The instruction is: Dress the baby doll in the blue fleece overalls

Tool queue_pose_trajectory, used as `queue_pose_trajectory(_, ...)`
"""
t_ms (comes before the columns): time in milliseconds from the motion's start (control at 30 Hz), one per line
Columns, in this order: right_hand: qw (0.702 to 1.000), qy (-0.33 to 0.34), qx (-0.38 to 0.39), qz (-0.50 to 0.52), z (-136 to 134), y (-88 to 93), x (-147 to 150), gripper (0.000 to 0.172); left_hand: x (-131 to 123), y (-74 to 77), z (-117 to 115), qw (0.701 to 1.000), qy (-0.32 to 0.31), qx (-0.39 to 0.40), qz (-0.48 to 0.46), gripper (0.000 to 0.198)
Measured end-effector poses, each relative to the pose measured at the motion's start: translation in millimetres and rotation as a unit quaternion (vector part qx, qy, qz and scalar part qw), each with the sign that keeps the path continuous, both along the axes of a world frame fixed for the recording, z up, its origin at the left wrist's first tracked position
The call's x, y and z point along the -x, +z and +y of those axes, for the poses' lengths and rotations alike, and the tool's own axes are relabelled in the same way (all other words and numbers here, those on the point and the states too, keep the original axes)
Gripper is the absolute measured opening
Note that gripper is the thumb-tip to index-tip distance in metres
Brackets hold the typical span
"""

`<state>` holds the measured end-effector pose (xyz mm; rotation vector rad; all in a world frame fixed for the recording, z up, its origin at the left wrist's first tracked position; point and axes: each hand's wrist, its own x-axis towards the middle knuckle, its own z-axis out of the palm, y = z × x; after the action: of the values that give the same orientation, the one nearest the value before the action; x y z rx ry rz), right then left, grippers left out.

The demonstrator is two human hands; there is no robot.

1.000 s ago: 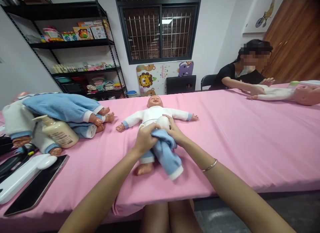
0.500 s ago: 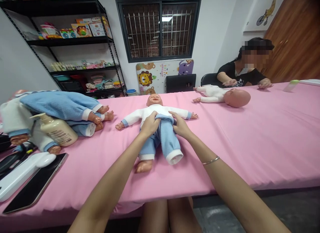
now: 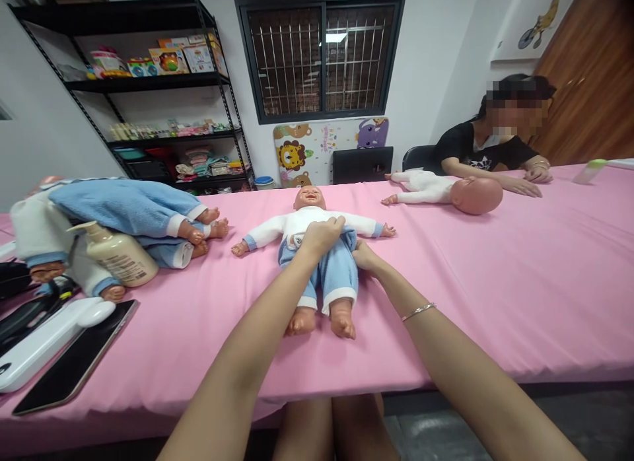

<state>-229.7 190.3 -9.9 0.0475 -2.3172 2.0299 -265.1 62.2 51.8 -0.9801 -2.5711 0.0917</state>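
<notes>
A baby doll (image 3: 310,218) lies on its back on the pink-covered table (image 3: 470,296), head away from me and arms spread. It wears a white top and blue trousers (image 3: 339,269) with white cuffs, and both feet stick out of the legs. My left hand (image 3: 323,236) is closed on the trousers' waistband, across the doll's belly. At the doll's hip on the right, my right hand (image 3: 366,256) grips the side of the trousers; its fingertips are partly hidden by the cloth.
Left are more dolls in blue (image 3: 123,203), a pump bottle (image 3: 121,256), a white device (image 3: 49,339) and a dark tablet (image 3: 74,362). Another doll (image 3: 446,189) lies at the far right before a seated person (image 3: 488,144). A small bottle (image 3: 589,172) stands near that person.
The doll's second foot now shows below its trouser leg. My left hand has moved right across the waistband; my right hand has shifted slightly down at the hip. The seated person's arms have lowered.
</notes>
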Motion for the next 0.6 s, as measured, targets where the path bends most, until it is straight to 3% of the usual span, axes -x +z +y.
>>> queue_pose_trajectory(133, 0.997, -0.057, -0.032, -0.030, 10, -0.8, 1, 0.018, -3, -3.8, -17, 0.999, -0.042, -0.022, 0.015, 0.027)
queue_pose_trajectory(200, 0.995, -0.093, -0.035, -0.029, 12, -4.0, 5, 0.022, -7, -9.3, -38, 0.996, -0.024, -0.087, 0.018, 0.031)
queue_pose_trajectory(267, 0.990, -0.134, -0.036, -0.025, 11, -5.9, 8, 0.025, -8, -17.2, -63, 0.978, 0.031, -0.204, -0.018, 0.043)
queue_pose_trajectory(300, 0.989, -0.143, -0.030, -0.021, 9, -5.6, 8, 0.028, -8, -21.6, -75, 0.956, 0.064, -0.279, -0.062, 0.050)
queue_pose_trajectory(367, 0.992, -0.126, 0.009, -0.017, 6, -2.0, 6, 0.038, -6, -29.2, -97, 0.880, 0.080, -0.418, -0.210, 0.061)
queue_pose_trajectory(467, 0.997, -0.011, 0.072, 0.012, 0, 7.0, -3, 0.045, -4, -35.3, -118, 0.738, -0.033, -0.522, -0.426, 0.061)
queue_pose_trajectory(500, 0.997, 0.028, 0.071, 0.028, -2, 9.5, -6, 0.048, -4, -35.9, -121, 0.710, -0.070, -0.531, -0.456, 0.060)
queue_pose_trajectory(533, 0.996, 0.056, 0.059, 0.039, -3, 11.2, -9, 0.050, -4, -36.1, -122, 0.701, -0.087, -0.539, -0.459, 0.058)
queue_pose_trajectory(600, 0.997, 0.061, 0.029, 0.026, -5, 11.8, -12, 0.051, -4, -35.7, -121, 0.725, -0.071, -0.549, -0.411, 0.051)
